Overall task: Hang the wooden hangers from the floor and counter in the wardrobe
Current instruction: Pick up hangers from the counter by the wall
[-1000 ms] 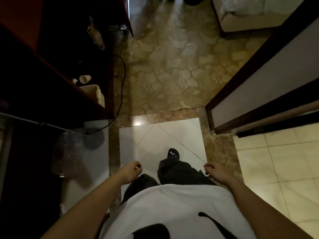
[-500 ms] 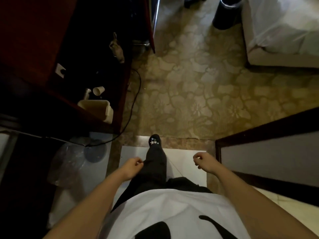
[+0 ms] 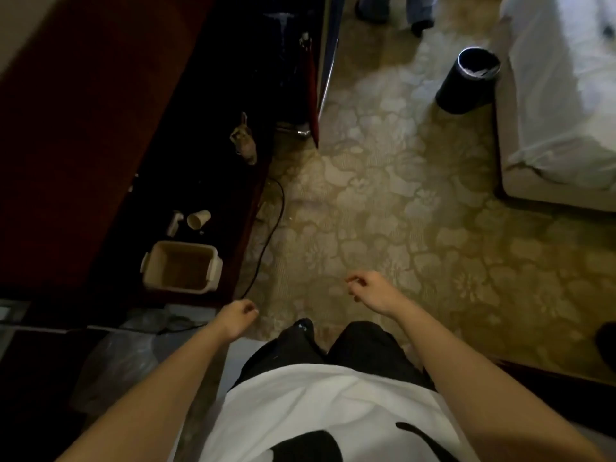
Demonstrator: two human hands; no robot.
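Note:
No wooden hanger shows in this view. My left hand (image 3: 235, 318) hangs low at centre left with its fingers loosely curled, holding nothing. My right hand (image 3: 370, 290) hangs a little farther forward over the patterned carpet (image 3: 383, 208), fingers also loosely curled and empty. A dark wooden counter (image 3: 206, 181) runs along the left side. Below my hands are my white shirt and dark trousers, with one foot stepping forward.
On the counter sit a beige tray (image 3: 181, 266), a tipped paper cup (image 3: 199, 219) and a small brown object (image 3: 245, 143). A black cable (image 3: 270, 235) trails off its edge. A black bin (image 3: 468, 80) stands beside a white bed (image 3: 560, 101). Another person's legs show at the top.
I have walked forward from the white tiles onto the carpet. The counter, bin and bed have come closer into view. Both hands stay loosely curled and empty.

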